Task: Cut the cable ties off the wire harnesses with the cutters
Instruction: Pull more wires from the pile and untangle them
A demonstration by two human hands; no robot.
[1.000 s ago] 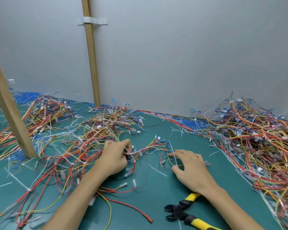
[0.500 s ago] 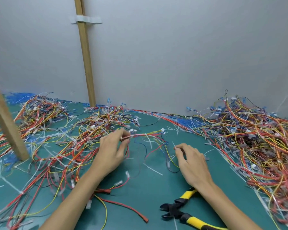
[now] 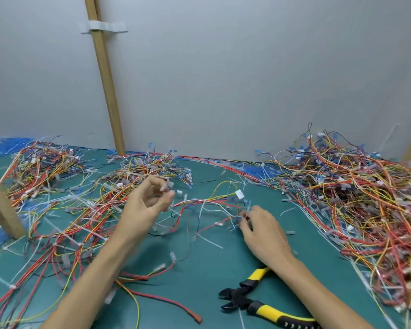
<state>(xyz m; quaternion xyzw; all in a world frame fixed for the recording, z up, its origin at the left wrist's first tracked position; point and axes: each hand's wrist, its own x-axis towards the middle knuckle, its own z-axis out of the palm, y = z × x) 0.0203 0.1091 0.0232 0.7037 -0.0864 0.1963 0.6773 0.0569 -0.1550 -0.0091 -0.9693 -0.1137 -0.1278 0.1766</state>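
Holding one wire harness (image 3: 207, 203) up off the mat (image 3: 199, 269), strung between your two hands. It is a thin bundle of red, yellow, blue and white wires with small clear plastic plugs on the ends.

Right hand (image 3: 261, 231): fingertips curled in a tight pinch on the bundle's right end. A white cable tie (image 3: 248, 206) sticks up just beside those fingertips.

Left hand (image 3: 147, 205): raised, fingers curled, thumb near the bundle's left end. It's blurred, so I can't tell whether it really grips the wires.

Cutters (image 3: 243, 301) lie flat on the mat near your right forearm. Black steel jaws stand apart, handles are yellow and black rubber, and one handle runs under your right wrist. Neither hand is on them.

The mat is matte green and smooth, littered with short white tie offcuts (image 3: 210, 241). There's a big tangled wire pile on the right (image 3: 354, 198), smaller piles in the middle (image 3: 152, 167) and on the left (image 3: 45, 167). Blue offcuts (image 3: 259, 170) line the foot of the grey wall (image 3: 223, 79). A square wooden post (image 3: 106, 91) leans on the wall, with a tape strip (image 3: 103, 27) across it.
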